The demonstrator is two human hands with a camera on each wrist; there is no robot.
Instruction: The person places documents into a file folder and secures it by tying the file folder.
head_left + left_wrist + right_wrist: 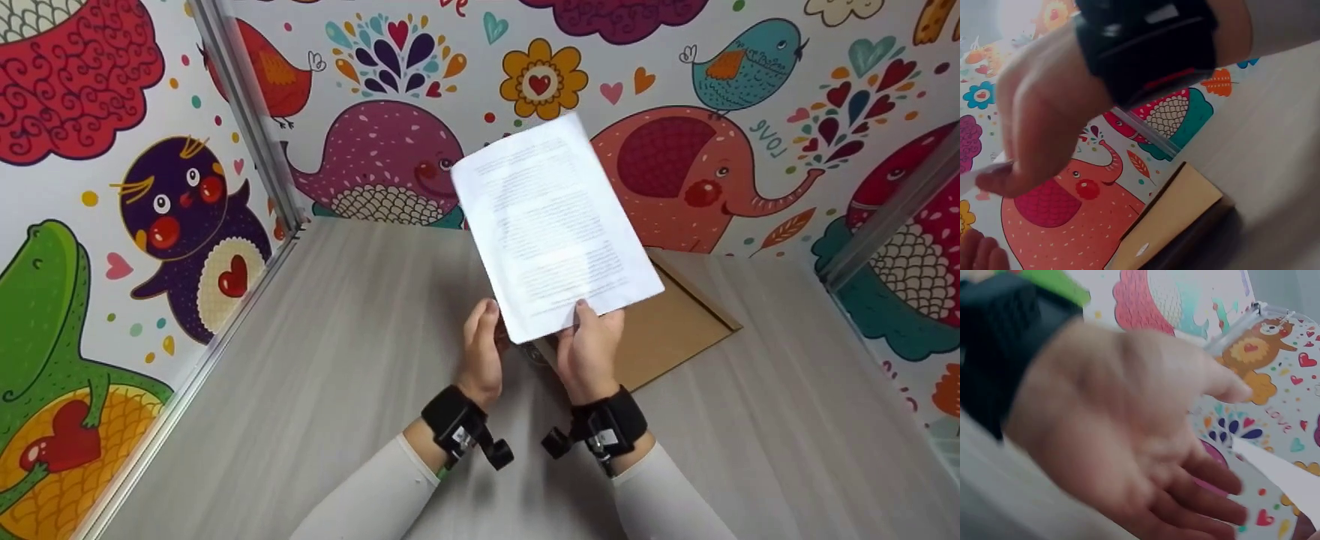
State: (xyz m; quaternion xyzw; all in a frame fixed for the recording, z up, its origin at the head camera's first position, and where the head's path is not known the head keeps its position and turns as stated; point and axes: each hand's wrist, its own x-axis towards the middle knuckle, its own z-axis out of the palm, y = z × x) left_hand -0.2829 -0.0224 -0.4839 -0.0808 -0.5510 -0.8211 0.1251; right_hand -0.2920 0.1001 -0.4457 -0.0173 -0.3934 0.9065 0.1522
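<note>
A white sheet of printed paper (pixel 559 229) is held up and tilted above the table. My right hand (pixel 592 349) pinches its lower edge, thumb on the printed face and fingers behind. The left wrist view shows this right hand (pixel 1044 107) from the side, with a sliver of the paper (pixel 982 173) at the thumb. My left hand (pixel 480 360) is beside the sheet's lower left corner. In the right wrist view the left hand (pixel 1117 422) has its palm facing the camera, fingers loosely extended, apart from the paper (pixel 1275 469).
A flat brown cardboard box (pixel 679 334) lies on the grey wood-grain table (pixel 345 360), behind and right of my right hand. Beneath the hands is a small dark object (pixel 534 352), mostly hidden. Cartoon-printed panels (pixel 375 161) close off the back and sides.
</note>
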